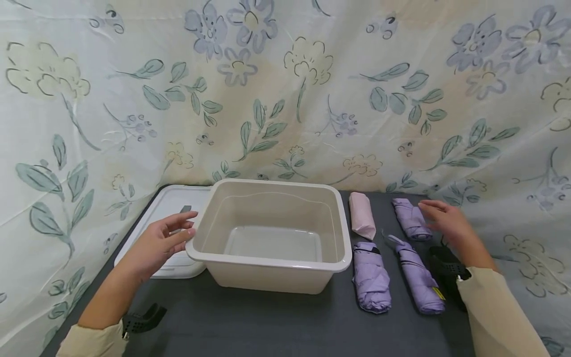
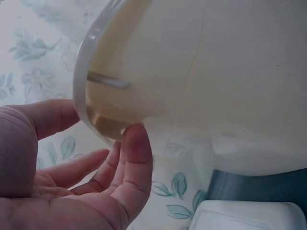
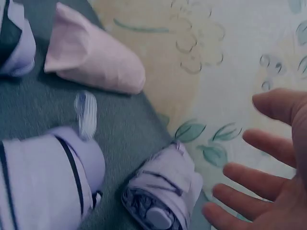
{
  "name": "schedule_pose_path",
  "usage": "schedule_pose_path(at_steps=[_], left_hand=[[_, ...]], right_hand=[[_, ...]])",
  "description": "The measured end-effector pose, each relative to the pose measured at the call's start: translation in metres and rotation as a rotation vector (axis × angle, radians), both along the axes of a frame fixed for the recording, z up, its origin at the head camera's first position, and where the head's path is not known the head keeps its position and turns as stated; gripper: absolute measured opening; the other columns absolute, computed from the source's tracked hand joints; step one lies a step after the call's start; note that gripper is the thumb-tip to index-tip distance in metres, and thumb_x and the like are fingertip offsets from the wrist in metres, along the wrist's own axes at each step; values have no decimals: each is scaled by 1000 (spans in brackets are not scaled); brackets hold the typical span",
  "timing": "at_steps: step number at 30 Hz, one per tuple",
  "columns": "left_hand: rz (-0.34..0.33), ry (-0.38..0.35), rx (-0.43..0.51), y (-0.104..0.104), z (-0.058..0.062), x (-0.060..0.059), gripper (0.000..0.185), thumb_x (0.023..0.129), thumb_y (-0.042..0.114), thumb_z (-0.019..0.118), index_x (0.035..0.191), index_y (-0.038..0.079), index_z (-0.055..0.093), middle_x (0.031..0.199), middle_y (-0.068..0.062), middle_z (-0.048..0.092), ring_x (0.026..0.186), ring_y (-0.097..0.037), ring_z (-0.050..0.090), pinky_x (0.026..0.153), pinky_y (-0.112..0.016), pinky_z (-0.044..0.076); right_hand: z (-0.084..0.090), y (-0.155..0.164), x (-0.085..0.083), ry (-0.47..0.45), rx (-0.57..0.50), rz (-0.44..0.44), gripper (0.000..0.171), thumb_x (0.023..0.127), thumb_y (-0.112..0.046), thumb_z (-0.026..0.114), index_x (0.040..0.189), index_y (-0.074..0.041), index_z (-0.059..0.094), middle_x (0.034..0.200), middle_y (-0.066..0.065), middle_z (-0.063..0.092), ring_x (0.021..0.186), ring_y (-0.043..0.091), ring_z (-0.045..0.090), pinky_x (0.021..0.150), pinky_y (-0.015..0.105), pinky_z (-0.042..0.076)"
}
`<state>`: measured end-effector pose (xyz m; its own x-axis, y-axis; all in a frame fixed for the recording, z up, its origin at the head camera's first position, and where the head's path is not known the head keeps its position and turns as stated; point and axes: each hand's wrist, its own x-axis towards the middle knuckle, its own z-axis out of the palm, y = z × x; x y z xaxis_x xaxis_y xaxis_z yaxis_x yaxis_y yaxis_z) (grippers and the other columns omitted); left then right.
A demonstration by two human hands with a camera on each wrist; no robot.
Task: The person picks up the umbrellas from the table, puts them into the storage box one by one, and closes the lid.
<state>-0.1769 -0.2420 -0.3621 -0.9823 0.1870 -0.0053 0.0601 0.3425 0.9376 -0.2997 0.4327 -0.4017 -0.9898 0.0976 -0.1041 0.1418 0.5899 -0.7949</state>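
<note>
A beige plastic storage bin stands on the dark table, its inside bare. My left hand is at the bin's left rim; in the left wrist view, thumb and fingers pinch its edge. On the right side, my right hand hovers beside the far folded purple umbrella, fingers spread and holding nothing. The right wrist view shows a gap between that umbrella and the fingertips. Nearer lie two more folded purple umbrellas, one by the bin and one with a yellow tag.
A pink wrapped bundle lies between the bin and the far umbrella. Left of the bin, partly behind it, is a white lid lying flat. A flowered curtain hangs along the table's back and sides.
</note>
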Motion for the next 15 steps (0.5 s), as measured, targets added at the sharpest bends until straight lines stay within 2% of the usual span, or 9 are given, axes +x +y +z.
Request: schedule_pose_path(at_steps=[3, 8, 12, 15], left_hand=[[-21, -22, 29, -2, 1, -3, 65, 104, 26, 61, 158, 1, 34, 144, -26, 47, 107, -1, 63, 88, -20, 58], [-51, -61, 56, -5, 2, -10, 64, 105, 24, 60, 158, 1, 33, 135, -16, 52, 109, -2, 63, 89, -24, 58], [-44, -52, 82, -5, 6, -15, 63, 104, 23, 61, 157, 0, 36, 126, -3, 57, 109, -3, 64, 89, -24, 59], [-39, -46, 102, -4, 9, -19, 62, 104, 23, 62, 156, -1, 37, 124, 2, 59, 107, -3, 65, 88, -23, 58]], right_hand=[[-5, 9, -8, -17, 127, -15, 78, 105, -56, 42, 155, 4, 35, 158, 37, 32, 141, 56, 36, 110, 69, 37], [-8, 21, -17, -95, 294, 44, 78, 104, -52, 49, 151, 9, 37, 154, 42, 30, 138, 63, 30, 107, 73, 35], [-10, 27, -22, -177, 325, 91, 82, 103, -52, 50, 153, 10, 32, 155, 46, 20, 137, 64, 30, 106, 72, 37], [-11, 29, -26, -198, 318, 97, 82, 103, -50, 51, 154, 11, 29, 152, 47, 24, 131, 61, 39, 98, 67, 45]])
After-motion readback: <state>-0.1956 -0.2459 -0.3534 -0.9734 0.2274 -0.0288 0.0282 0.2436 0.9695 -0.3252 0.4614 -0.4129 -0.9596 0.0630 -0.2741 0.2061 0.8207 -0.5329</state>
